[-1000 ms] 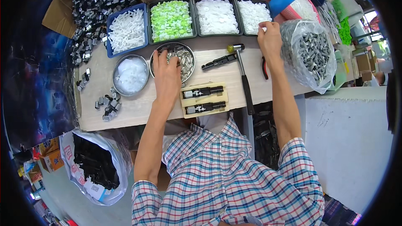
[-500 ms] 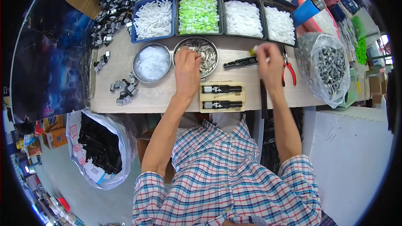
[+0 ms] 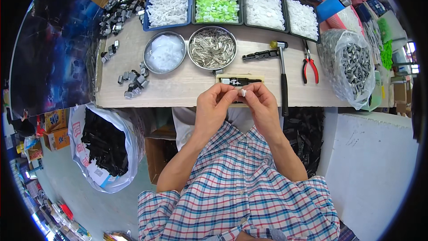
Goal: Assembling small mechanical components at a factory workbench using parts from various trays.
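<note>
The left hand (image 3: 213,107) and the right hand (image 3: 263,105) are meeting just in front of the bench edge, fingertips pinched together on a small white plastic piece (image 3: 243,93); the left fingers are also gripping something tiny, too small to tell. The piece is sitting between both hands, at 6 o'clock from the wooden jig block (image 3: 240,80), which is carrying a black part. It looks light, stiff and somewhat slick, so it is probably best nipped by its sides between thumb and forefinger.

Going left to right: a white sack (image 3: 104,151) at 8 o'clock is holding black parts; a round tin (image 3: 164,52) is holding clear white bits; a second tin (image 3: 212,47) is holding shiny metal pins. Behind them, a blue tray (image 3: 167,6) is holding white clips, the next tray (image 3: 217,3) green pieces, and two more (image 3: 282,11) white pieces. At 2 o'clock a clear bag (image 3: 350,69) is bulging with grey metal parts, beside a hammer (image 3: 282,73) and red pliers (image 3: 309,64).
</note>
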`<state>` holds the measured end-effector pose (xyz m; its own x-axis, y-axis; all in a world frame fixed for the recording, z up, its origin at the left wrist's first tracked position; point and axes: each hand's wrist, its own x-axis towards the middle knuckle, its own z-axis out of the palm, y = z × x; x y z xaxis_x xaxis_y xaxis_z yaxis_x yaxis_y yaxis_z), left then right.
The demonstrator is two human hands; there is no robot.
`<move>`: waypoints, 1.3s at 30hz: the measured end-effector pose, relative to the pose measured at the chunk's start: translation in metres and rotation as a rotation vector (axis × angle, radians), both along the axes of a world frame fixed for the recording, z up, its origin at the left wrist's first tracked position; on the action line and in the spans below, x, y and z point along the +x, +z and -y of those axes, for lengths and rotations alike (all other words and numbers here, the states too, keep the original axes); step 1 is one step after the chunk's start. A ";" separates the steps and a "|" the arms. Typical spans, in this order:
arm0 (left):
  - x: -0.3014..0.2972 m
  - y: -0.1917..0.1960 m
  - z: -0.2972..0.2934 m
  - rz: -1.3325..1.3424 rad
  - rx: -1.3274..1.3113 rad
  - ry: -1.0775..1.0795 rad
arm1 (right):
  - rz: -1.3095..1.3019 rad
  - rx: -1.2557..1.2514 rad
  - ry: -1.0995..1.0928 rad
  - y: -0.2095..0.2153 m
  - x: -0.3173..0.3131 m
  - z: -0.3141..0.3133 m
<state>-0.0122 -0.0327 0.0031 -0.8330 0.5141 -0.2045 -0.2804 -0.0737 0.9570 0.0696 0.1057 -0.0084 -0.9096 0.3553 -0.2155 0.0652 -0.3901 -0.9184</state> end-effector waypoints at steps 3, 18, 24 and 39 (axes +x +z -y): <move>-0.007 -0.002 0.002 -0.130 -0.071 0.078 | -0.028 -0.037 -0.016 0.005 0.002 0.000; -0.082 -0.049 -0.012 -0.924 -0.370 0.354 | -0.009 0.030 -0.022 0.003 0.002 0.003; -0.073 -0.036 -0.004 -0.876 -0.382 0.299 | -0.005 0.029 -0.031 0.004 0.000 0.003; 0.006 0.007 0.010 -0.172 -0.052 -0.046 | -0.004 -0.043 0.020 0.003 0.005 0.005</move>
